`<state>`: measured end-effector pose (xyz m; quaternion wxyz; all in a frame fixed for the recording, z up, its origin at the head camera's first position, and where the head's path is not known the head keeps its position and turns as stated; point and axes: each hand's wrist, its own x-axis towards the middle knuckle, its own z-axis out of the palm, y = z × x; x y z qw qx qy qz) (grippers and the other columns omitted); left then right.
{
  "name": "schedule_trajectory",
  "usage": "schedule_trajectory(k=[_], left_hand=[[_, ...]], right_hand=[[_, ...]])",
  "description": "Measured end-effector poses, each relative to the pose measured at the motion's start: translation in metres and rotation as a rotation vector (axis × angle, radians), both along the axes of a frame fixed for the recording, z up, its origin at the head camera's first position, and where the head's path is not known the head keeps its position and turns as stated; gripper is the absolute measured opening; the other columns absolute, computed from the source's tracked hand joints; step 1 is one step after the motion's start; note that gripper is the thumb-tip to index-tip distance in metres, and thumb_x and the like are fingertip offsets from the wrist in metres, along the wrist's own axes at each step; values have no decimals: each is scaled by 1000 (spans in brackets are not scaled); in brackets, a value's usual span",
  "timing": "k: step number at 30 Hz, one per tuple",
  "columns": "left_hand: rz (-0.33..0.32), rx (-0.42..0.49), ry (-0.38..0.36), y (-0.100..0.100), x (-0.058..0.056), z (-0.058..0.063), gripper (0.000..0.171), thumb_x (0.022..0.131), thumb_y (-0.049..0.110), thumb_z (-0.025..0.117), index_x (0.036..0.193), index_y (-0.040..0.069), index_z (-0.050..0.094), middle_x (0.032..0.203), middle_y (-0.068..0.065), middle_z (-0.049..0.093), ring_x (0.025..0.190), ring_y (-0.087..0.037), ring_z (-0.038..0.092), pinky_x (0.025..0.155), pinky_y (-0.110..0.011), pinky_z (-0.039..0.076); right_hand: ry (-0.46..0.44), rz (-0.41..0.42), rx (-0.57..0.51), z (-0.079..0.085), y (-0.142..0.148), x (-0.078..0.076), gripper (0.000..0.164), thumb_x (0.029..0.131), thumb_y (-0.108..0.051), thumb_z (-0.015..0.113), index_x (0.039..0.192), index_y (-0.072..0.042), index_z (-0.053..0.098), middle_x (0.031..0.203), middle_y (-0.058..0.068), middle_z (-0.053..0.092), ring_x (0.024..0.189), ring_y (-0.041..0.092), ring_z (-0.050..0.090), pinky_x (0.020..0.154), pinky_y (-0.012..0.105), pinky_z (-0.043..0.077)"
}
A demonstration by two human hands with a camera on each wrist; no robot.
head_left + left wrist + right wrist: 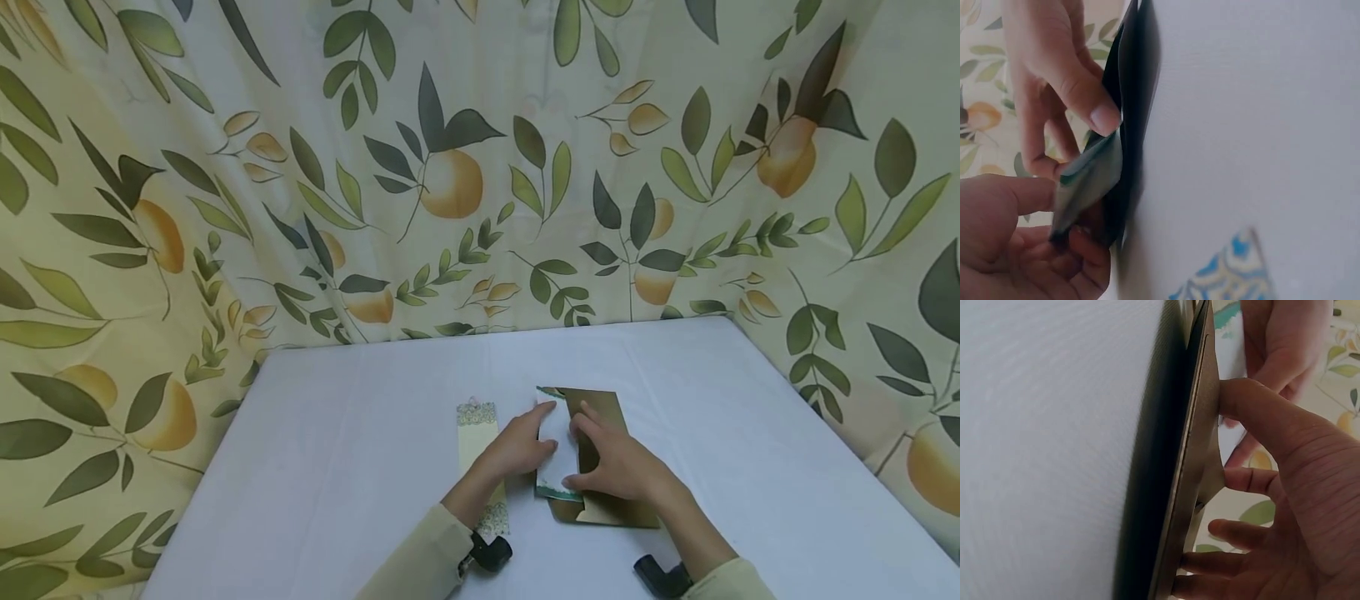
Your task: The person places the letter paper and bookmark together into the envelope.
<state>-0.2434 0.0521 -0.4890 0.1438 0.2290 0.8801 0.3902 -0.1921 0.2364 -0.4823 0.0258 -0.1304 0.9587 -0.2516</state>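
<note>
My left hand [517, 443] pinches the left side of a white card [551, 468] with green-patterned ends. In the left wrist view the card [1088, 184] stands tilted between its thumb and fingers. The card's right side overlaps a brown paper envelope [633, 504] lying on the table. My right hand [622, 458] grips the envelope near its mouth; the right wrist view shows its thumb and a finger on the envelope's edge [1200, 431], the other fingers spread beside it. The card's right edge is partly hidden by the right hand.
A cream bookmark [474, 442] with floral ends lies left of the card, partly under the left forearm. The white table [360, 467] ends at a leaf-and-fruit patterned curtain [510, 208]. Black wrist cameras [491, 552] sit close over the table.
</note>
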Motion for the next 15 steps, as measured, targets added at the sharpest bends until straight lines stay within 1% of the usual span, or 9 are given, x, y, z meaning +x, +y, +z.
schedule_trajectory(k=[4,7,8,9,10,11,13,15], left_hand=[[20,28,-61,-3,1,1,52,97,16,46,147,14,34,147,-4,36,135,-20,30,106,-41,28],[19,32,-62,-6,1,4,49,97,11,41,146,13,37,147,-6,37,135,-20,31,106,-41,29],[18,22,-60,-7,1,5,48,97,9,40,145,14,38,146,-5,39,132,-18,34,104,-39,31],[16,14,-54,-8,1,7,49,96,7,41,144,15,41,144,-5,41,128,-17,39,100,-37,36],[14,5,-54,-10,0,8,49,95,6,42,143,16,43,143,-5,42,117,-16,48,92,-35,42],[13,1,-50,-11,0,9,50,94,4,44,142,16,45,141,-5,45,105,-16,54,83,-33,46],[17,3,-51,-12,-1,10,50,92,3,49,140,17,49,133,-5,53,84,-14,54,66,-29,46],[26,18,-51,-13,-2,10,49,89,3,55,137,17,52,123,-6,60,71,-13,51,55,-27,42]], right_hand=[[-4,2,9,0,-1,0,68,64,-52,82,116,-20,53,151,18,25,127,38,40,88,54,43],[-7,-7,17,1,0,-1,71,64,-52,82,119,-18,53,151,18,25,129,39,37,90,55,41],[-5,-8,20,1,0,-1,71,63,-52,82,118,-19,53,151,18,26,129,39,37,90,55,42],[-5,-9,21,1,0,-1,71,63,-52,83,118,-19,53,150,19,26,128,39,39,89,55,42],[-4,-6,21,1,-1,-2,70,63,-52,83,116,-19,52,150,19,26,126,40,40,88,55,43],[-3,-2,21,1,-1,-2,69,62,-52,83,115,-20,52,150,20,26,126,41,41,88,55,44],[0,3,22,0,-1,-2,67,62,-52,83,112,-21,51,150,21,26,124,42,43,86,55,45],[1,6,25,0,-1,-3,66,61,-53,83,110,-22,50,150,21,26,122,42,45,84,54,46]])
